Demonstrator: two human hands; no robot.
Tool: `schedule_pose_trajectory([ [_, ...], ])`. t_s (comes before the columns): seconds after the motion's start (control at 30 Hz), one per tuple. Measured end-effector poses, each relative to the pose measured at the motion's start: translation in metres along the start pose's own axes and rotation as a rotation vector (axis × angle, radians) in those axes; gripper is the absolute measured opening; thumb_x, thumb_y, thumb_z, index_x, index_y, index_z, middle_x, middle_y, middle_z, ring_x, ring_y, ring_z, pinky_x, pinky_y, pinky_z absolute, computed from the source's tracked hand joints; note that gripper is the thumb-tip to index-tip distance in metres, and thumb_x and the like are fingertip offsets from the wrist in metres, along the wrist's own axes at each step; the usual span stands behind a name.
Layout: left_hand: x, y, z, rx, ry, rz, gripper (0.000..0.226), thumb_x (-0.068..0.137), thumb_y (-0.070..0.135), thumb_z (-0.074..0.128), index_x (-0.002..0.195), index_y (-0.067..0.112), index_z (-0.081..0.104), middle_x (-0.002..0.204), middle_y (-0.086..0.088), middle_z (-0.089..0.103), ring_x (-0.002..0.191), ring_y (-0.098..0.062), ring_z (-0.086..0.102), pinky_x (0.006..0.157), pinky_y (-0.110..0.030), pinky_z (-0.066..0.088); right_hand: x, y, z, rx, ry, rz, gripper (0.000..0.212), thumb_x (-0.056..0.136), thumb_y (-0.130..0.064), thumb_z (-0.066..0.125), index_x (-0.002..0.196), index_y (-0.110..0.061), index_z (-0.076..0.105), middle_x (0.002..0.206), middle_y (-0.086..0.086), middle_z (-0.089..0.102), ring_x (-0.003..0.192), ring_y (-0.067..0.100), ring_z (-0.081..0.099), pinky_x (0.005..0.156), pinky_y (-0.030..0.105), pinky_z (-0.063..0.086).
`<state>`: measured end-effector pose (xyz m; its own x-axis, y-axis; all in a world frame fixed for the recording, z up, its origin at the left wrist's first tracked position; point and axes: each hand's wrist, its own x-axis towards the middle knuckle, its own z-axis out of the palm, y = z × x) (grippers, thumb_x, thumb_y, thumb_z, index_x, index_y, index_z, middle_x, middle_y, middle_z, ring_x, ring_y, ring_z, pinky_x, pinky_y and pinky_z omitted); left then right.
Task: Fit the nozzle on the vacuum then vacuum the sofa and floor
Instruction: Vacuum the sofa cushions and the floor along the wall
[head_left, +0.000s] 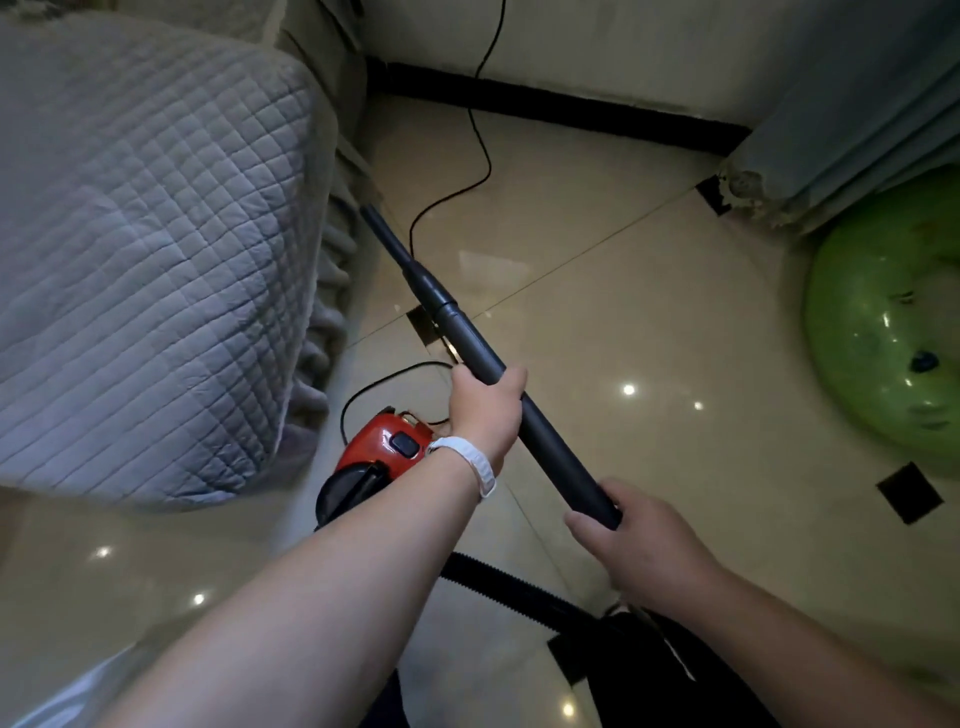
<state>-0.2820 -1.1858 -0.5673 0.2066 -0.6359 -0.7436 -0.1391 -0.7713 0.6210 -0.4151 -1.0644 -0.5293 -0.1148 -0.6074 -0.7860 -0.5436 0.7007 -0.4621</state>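
A long dark grey vacuum wand (470, 340) slants from lower right up to the left. Its far tip (370, 210) reaches the foot of the sofa (145, 249), which wears a grey quilted cover. My left hand (485, 410) grips the wand at its middle, a white band on the wrist. My right hand (636, 540) holds the wand's near end. The red and black vacuum body (382, 452) sits on the glossy beige floor tiles (649, 322) beside the sofa, under my left wrist. A ribbed black hose (498, 582) runs below my arms.
A black power cord (480, 135) snakes across the floor from the wall toward the vacuum. A green inflatable ring (883, 332) lies at the right, under a grey-blue curtain (852, 119). A dark skirting board (571, 109) lines the far wall.
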Motion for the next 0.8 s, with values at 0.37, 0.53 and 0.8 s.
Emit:
schedule_pose_trajectory([
  [0.37, 0.022, 0.005, 0.122, -0.038, 0.051, -0.082, 0.039, 0.088, 0.037, 0.066, 0.116, 0.017, 0.048, 0.104, -0.007, 0.062, 0.093, -0.026, 0.067, 0.087, -0.046, 0.058, 0.067, 0.068, -0.107, -0.090, -0.077, -0.070, 0.017, 0.089, -0.044, 0.065, 0.092, -0.028, 0.061, 0.069, -0.001, 0.062, 0.058, 0.013, 0.058, 0.055, 0.028, 0.044],
  [0.53, 0.044, -0.015, 0.144, -0.061, 0.006, -0.122, 0.035, 0.090, 0.035, 0.064, 0.114, 0.018, 0.045, 0.105, -0.008, 0.061, 0.097, -0.028, 0.065, 0.092, -0.049, 0.056, 0.086, 0.086, -0.109, -0.131, -0.063, -0.059, 0.018, 0.090, -0.045, 0.065, 0.093, -0.028, 0.060, 0.066, -0.002, 0.061, 0.055, 0.011, 0.056, 0.050, 0.024, 0.040],
  [0.8, 0.110, -0.069, 0.171, -0.043, -0.007, -0.091, 0.038, 0.092, 0.036, 0.063, 0.120, 0.018, 0.045, 0.106, -0.006, 0.061, 0.099, -0.027, 0.065, 0.094, -0.047, 0.055, 0.148, 0.125, -0.071, -0.081, -0.035, -0.051, 0.018, 0.089, -0.043, 0.065, 0.092, -0.026, 0.061, 0.072, 0.003, 0.066, 0.063, 0.021, 0.064, 0.059, 0.032, 0.049],
])
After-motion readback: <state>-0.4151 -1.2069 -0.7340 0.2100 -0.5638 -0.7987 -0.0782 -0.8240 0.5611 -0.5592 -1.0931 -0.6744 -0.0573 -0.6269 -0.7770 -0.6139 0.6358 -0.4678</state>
